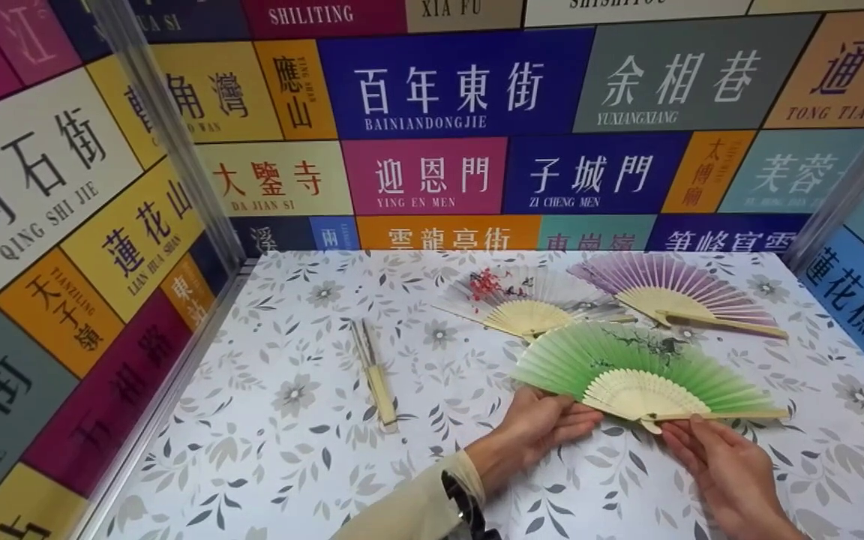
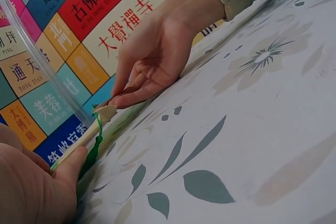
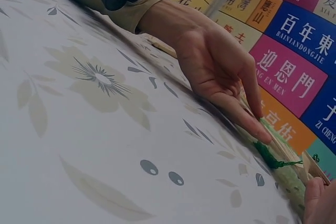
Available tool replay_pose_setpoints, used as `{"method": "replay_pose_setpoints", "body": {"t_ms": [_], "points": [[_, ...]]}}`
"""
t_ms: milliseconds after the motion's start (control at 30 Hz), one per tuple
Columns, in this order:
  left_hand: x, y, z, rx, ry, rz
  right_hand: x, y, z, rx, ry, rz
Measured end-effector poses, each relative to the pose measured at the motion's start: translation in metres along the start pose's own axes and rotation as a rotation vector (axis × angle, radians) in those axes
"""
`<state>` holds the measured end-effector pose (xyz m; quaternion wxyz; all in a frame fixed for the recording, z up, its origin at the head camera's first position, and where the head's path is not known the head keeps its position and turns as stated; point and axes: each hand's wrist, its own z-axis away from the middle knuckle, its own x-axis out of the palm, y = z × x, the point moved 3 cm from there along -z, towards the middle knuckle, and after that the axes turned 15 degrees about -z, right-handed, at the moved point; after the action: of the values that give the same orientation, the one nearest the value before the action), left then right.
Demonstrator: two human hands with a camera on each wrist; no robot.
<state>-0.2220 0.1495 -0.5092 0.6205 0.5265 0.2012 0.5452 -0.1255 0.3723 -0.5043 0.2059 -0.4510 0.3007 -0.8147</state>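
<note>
A green folding fan (image 1: pixel 642 367) lies spread on the right side of the table. My left hand (image 1: pixel 537 427) holds its left edge, the thumb (image 2: pixel 71 169) against the pale end stick. With thumb and fingers, my right hand (image 1: pixel 728 465) pinches the right guard stick near the pivot; it also shows in the left wrist view (image 2: pixel 157 56). From the pivot hangs a green tassel (image 2: pixel 93 153). Behind lie two more spread fans, a whitish one with red blossoms (image 1: pixel 537 289) and a purple one (image 1: pixel 672 289). The green leaf partly covers the whitish fan.
A folded fan (image 1: pixel 373 375) lies alone left of my hands. The table (image 1: pixel 274 465) has a white cloth with grey leaves and flowers. Upright panels of coloured place-name signs (image 1: pixel 454 82) enclose it at the back and sides, with clear corner posts (image 1: pixel 184 150).
</note>
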Motion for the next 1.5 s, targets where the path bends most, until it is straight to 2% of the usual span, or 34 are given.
{"method": "replay_pose_setpoints", "body": {"t_ms": [333,500,633,733,867,967,1033,1100,1200,1300,1400,1500], "points": [[0.001,0.002,0.007,-0.020,-0.022,-0.006,-0.005,-0.004,0.001,0.067,0.084,-0.025],[0.002,0.005,0.010,-0.039,-0.020,-0.022,-0.005,-0.004,-0.002,0.082,0.167,0.011],[0.000,0.010,0.012,-0.047,-0.047,-0.045,-0.003,-0.004,-0.003,0.071,0.218,0.053],[-0.005,0.014,0.015,-0.055,-0.087,-0.065,-0.002,-0.003,-0.002,0.056,0.240,0.067],[-0.014,0.018,0.020,-0.085,-0.178,-0.092,-0.004,-0.002,0.002,0.057,0.223,0.082],[-0.020,0.023,0.023,-0.099,-0.249,-0.153,-0.006,0.000,0.004,0.059,0.217,0.107],[-0.025,0.029,0.026,-0.078,-0.273,-0.216,-0.007,0.001,0.006,0.049,0.224,0.123],[-0.032,0.035,0.027,-0.030,-0.274,-0.293,-0.006,0.002,0.009,0.027,0.200,0.144],[-0.047,0.047,0.028,0.070,-0.220,-0.442,-0.001,0.006,0.012,-0.026,0.113,0.144],[-0.067,0.058,0.026,0.168,-0.128,-0.624,0.010,0.015,0.016,-0.100,-0.045,0.115],[-0.089,0.067,0.026,0.234,-0.039,-0.793,0.027,0.027,0.018,-0.145,-0.218,0.071],[-0.107,0.072,0.026,0.283,0.025,-0.936,0.045,0.038,0.018,-0.153,-0.309,0.108]]}}
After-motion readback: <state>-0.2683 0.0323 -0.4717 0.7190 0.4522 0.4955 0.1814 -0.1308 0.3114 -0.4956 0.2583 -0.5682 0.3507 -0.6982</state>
